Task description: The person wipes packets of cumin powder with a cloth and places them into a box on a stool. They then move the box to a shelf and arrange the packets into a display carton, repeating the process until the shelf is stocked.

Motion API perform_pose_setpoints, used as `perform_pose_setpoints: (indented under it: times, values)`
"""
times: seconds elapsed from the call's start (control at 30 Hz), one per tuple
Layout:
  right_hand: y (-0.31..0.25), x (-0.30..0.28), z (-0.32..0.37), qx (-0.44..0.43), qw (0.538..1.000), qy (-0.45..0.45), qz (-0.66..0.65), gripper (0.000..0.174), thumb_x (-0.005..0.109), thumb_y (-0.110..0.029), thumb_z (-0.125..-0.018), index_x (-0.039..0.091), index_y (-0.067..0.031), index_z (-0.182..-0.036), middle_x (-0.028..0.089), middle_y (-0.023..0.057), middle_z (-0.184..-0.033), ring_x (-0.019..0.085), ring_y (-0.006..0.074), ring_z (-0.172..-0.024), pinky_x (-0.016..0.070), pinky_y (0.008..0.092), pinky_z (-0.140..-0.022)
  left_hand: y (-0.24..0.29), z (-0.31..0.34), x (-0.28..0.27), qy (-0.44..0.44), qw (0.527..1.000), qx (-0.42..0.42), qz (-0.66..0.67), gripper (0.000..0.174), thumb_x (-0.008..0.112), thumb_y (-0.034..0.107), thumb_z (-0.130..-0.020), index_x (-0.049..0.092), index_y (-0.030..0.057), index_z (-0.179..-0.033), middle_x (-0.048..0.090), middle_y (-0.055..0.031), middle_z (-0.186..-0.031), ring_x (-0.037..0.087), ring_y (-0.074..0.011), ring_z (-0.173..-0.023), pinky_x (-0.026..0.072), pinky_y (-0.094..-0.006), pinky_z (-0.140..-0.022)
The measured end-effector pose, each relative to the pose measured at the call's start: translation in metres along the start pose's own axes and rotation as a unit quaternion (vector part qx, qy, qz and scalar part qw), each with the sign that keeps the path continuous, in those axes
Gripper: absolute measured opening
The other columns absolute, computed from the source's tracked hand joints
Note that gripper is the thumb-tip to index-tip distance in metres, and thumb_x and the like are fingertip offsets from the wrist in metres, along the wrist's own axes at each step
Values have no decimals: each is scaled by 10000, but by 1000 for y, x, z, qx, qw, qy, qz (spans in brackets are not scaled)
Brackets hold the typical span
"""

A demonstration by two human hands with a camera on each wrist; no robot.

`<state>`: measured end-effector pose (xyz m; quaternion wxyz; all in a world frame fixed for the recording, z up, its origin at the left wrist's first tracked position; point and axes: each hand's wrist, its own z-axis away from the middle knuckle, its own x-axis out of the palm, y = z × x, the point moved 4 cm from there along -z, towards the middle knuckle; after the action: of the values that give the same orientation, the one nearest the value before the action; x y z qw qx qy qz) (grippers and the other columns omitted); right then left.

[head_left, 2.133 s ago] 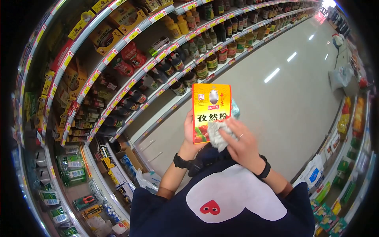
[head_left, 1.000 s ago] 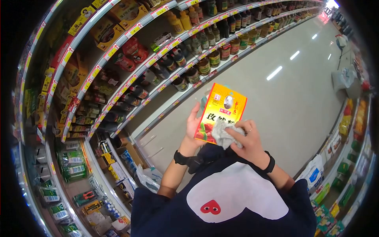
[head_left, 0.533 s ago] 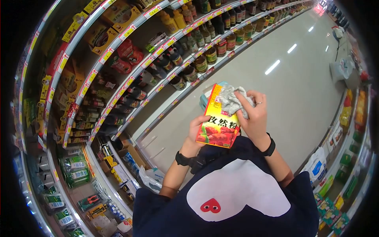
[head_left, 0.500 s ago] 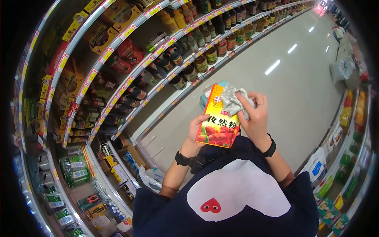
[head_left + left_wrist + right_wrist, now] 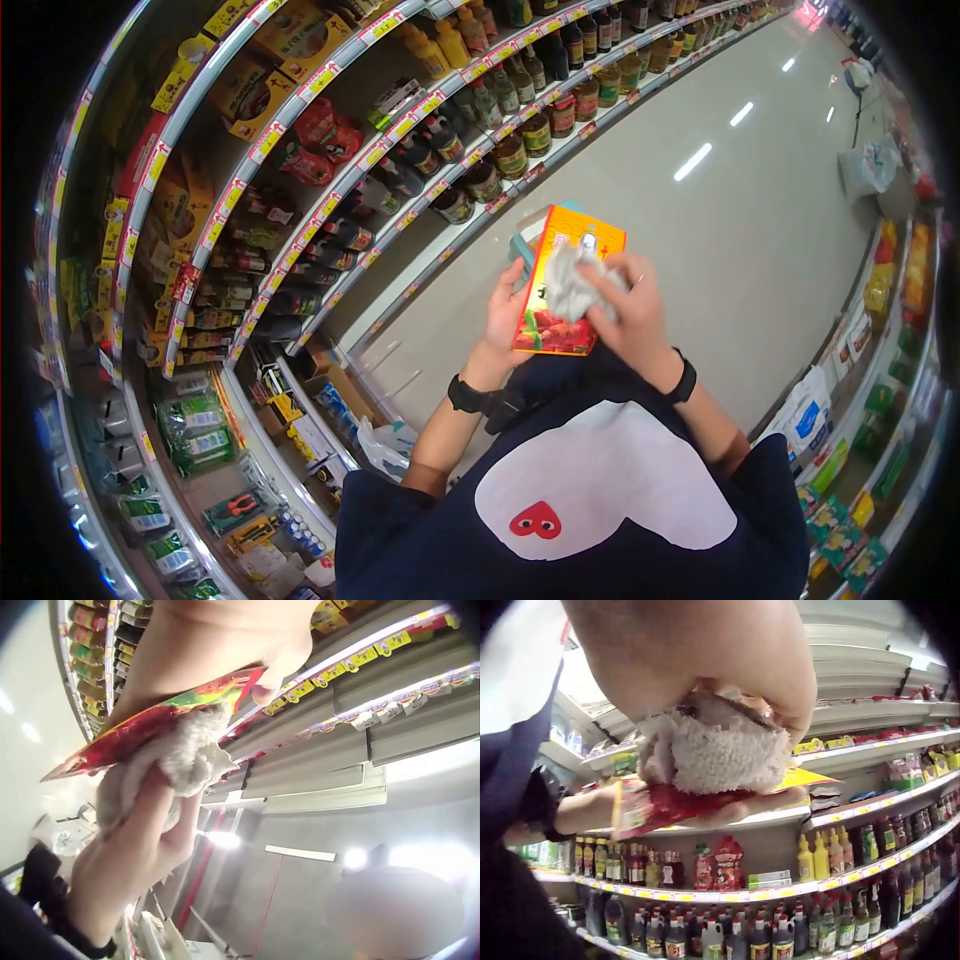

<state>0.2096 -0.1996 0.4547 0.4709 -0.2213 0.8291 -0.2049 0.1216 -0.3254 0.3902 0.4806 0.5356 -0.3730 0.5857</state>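
A yellow and red packet [image 5: 562, 333] lies tilted on the left hand [image 5: 503, 318], whose thumb stands off its left edge. In the right wrist view, straight fingers of the left hand [image 5: 761, 806] run flat beneath the packet [image 5: 664, 810]. The right hand [image 5: 640, 320] grips a crumpled grey-white cloth [image 5: 575, 285] and presses it on the packet's front, covering most of the print. The cloth [image 5: 191, 754] touches the packet [image 5: 142, 735] in the left wrist view too. Something teal [image 5: 521, 250] shows behind the packet; what it is cannot be told.
Curved shelves [image 5: 330, 195] of bottles, jars and boxes fill the left and upper side. Grey shiny floor [image 5: 700, 250] lies beyond the hands. Another shelf of packets [image 5: 880, 400] runs along the right, and a plastic bag [image 5: 385, 448] is at the lower left.
The cloth and right hand have moved down and left from the packet's upper part. The packet has turned, and the left thumb has lifted off its front.
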Motion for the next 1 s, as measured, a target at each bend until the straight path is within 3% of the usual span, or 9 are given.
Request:
perform_pose_setpoints:
  times: [0.13, 0.27, 0.4, 0.47, 0.53, 0.6, 0.73, 0.8, 1.0]
  values:
    - [6, -10, -21, 84, 993, 82, 28, 509, 695, -69, -688, 645, -99, -1194, 536, 138, -1021, 515, 316, -915, 464, 410, -766, -11, -2, 5, 25, 998, -31, -40, 736, 338, 603, -962, 387, 35, -1426, 496, -165, -1394, 526, -303, -1238, 385, -435, -1075]
    - [-18, 2, -8, 29, 999, 37, 11, 538, 726, -117, -673, 645, -125, -1205, 545, 126, -1041, 517, 310, -912, 467, 408, -787, -5, -5, 9, 36, 999, 20, 0, 782, 310, 641, -950, 362, 36, -1443, 490, -182, -1392, 511, -326, -1251, 375, -462, -1080]
    - [-33, 18, 8, -81, 988, -122, -53, 547, 738, -116, -652, 658, -165, -1191, 552, 89, -1026, 535, 283, -944, 480, 384, -828, 3, -7, 22, 27, 999, 7, -33, 833, 335, 681, -919, 335, 49, -1463, 431, -229, -1429, 465, -386, -1282, 362, -506, -1081]
    - [-16, 12, 7, -40, 995, -63, -67, 518, 727, -96, -654, 670, -159, -1165, 545, 88, -1002, 538, 276, -929, 488, 383, -832, 6, -5, 18, -4, 999, 10, 42, 848, 317, 687, -917, 316, 40, -1466, 381, -221, -1466, 413, -373, -1327, 312, -502, -1115]
    - [-5, 3, -7, -14, 998, -14, -52, 491, 715, -84, -661, 678, -153, -1145, 538, 95, -984, 537, 277, -903, 489, 386, -791, 3, -4, 16, -48, 995, -19, 91, 762, 324, 628, -952, 349, 51, -1450, 452, -174, -1429, 493, -327, -1271, 378, -472, -1079]
    - [10, -12, -20, 78, 994, 76, 8, 473, 700, -83, -673, 677, -135, -1143, 536, 108, -979, 534, 278, -889, 480, 392, -757, -10, -4, 8, 30, 999, -39, -18, 683, 326, 576, -978, 394, 61, -1422, 513, -150, -1378, 539, -301, -1226, 409, -448, -1058]
    - [6, -13, -30, 85, 994, 59, 31, 460, 694, -99, -684, 674, -121, -1142, 535, 115, -979, 530, 281, -875, 469, 397, -739, -18, -6, 5, 20, 999, -50, 2, 641, 327, 550, -990, 424, 68, -1401, 540, -149, -1346, 554, -299, -1208, 412, -446, -1054]
    - [-10, -3, -20, 22, 999, 24, 23, 459, 701, -122, -684, 670, -114, -1141, 537, 110, -986, 525, 279, -872, 471, 395, -752, -8, -7, 2, 29, 999, 36, 25, 647, 335, 554, -986, 421, 72, -1409, 497, -153, -1398, 513, -311, -1256, 378, -475, -1077]
    - [-38, 16, 14, -77, 992, -95, -41, 500, 750, -121, -612, 678, -147, -1107, 543, 72, -984, 549, 256, -891, 488, 365, -760, 4, -10, 15, 30, 999, 24, -5, 785, 363, 653, -924, 394, 54, -1430, 467, -219, -1406, 456, -417, -1277, 318, -547, -1092]
